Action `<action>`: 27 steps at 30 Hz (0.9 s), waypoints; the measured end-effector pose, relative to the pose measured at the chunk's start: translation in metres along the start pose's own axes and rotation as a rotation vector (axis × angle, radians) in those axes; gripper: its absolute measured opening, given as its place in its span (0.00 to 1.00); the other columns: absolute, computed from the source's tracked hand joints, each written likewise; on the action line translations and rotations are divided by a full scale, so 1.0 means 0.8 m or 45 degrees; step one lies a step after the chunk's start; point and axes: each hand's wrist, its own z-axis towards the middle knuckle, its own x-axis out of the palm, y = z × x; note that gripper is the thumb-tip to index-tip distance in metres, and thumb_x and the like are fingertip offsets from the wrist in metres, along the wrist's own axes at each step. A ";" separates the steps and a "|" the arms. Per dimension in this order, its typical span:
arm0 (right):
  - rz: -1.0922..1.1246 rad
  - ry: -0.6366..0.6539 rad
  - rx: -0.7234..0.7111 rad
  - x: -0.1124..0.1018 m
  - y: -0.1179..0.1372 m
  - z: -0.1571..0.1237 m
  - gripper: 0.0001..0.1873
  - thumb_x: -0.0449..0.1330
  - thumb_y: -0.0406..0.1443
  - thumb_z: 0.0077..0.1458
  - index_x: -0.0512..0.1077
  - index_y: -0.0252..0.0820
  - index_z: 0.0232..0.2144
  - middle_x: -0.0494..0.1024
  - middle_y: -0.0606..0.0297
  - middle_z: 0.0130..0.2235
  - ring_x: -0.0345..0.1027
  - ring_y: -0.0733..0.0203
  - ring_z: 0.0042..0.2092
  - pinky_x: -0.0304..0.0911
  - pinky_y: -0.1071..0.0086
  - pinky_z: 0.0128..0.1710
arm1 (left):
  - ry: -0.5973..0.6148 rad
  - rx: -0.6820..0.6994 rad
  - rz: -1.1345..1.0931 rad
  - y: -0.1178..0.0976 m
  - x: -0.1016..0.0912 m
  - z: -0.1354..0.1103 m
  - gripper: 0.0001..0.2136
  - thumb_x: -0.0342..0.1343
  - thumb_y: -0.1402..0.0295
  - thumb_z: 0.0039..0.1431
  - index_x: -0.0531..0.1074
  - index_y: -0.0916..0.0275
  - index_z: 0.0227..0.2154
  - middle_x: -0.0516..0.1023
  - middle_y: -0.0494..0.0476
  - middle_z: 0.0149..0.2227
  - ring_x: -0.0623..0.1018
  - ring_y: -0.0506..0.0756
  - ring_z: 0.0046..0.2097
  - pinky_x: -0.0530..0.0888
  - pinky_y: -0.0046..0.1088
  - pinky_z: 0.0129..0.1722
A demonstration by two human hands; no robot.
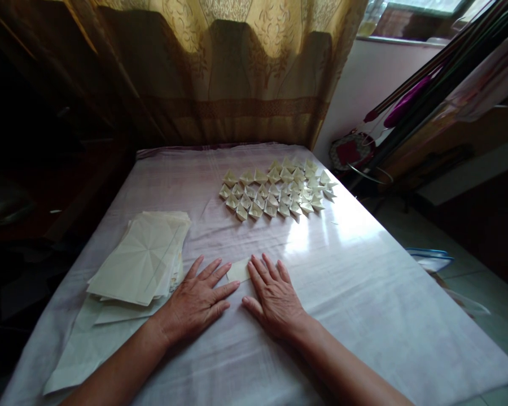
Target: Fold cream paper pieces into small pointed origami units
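Broad bench point(364, 332) before us, wrinkled pale cloth point(173, 180) over it, glare at right; gold patterned curtain point(237, 84) drapes behind. Creased paper stack point(139, 259), edges uneven, crowds left forearm point(131, 355). Farther back, rows of pointed folded-paper pieces point(272, 193). Left hand point(195, 304), right hand point(275, 301): palms down, fingers splayed. Between them we spot pale paper slip point(237, 272) on cloth, right end under fingers, full outline hidden from us.
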 end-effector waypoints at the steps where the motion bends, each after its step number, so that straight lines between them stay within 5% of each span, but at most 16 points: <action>1: 0.009 -0.002 -0.047 -0.001 0.001 0.001 0.38 0.52 0.52 0.63 0.54 0.38 0.67 0.49 0.57 0.69 0.38 0.44 0.71 0.37 0.45 0.68 | 0.009 0.006 0.004 0.001 0.001 0.000 0.22 0.47 0.55 0.68 0.58 0.41 0.63 0.61 0.54 0.67 0.60 0.61 0.67 0.42 0.50 0.67; 8: 0.133 0.108 -0.287 -0.009 0.010 0.017 0.41 0.49 0.54 0.64 0.47 0.38 0.69 0.49 0.56 0.70 0.40 0.51 0.71 0.33 0.48 0.69 | 0.049 0.009 -0.028 0.002 0.005 0.000 0.23 0.46 0.55 0.68 0.55 0.42 0.65 0.55 0.52 0.69 0.56 0.61 0.69 0.41 0.49 0.67; 16: 0.058 0.120 -0.066 -0.008 -0.003 0.016 0.37 0.53 0.50 0.63 0.54 0.37 0.67 0.49 0.54 0.69 0.42 0.46 0.70 0.36 0.44 0.68 | 0.024 -0.004 -0.077 0.005 0.006 -0.004 0.21 0.48 0.56 0.67 0.60 0.41 0.62 0.58 0.52 0.68 0.58 0.61 0.68 0.42 0.50 0.67; 23: 0.042 0.056 -0.086 0.001 -0.010 0.013 0.37 0.52 0.51 0.64 0.53 0.39 0.67 0.49 0.55 0.69 0.42 0.46 0.70 0.37 0.43 0.67 | -0.175 -0.037 -0.037 -0.015 0.003 0.012 0.16 0.47 0.56 0.68 0.73 0.49 0.53 0.67 0.53 0.63 0.61 0.60 0.66 0.40 0.49 0.68; 27: 0.056 0.022 -0.087 0.004 -0.010 0.013 0.38 0.50 0.54 0.64 0.54 0.39 0.67 0.52 0.55 0.68 0.43 0.46 0.70 0.37 0.43 0.67 | -0.187 -0.054 -0.054 -0.028 0.014 0.027 0.20 0.43 0.55 0.69 0.68 0.52 0.59 0.69 0.54 0.63 0.62 0.59 0.66 0.40 0.49 0.68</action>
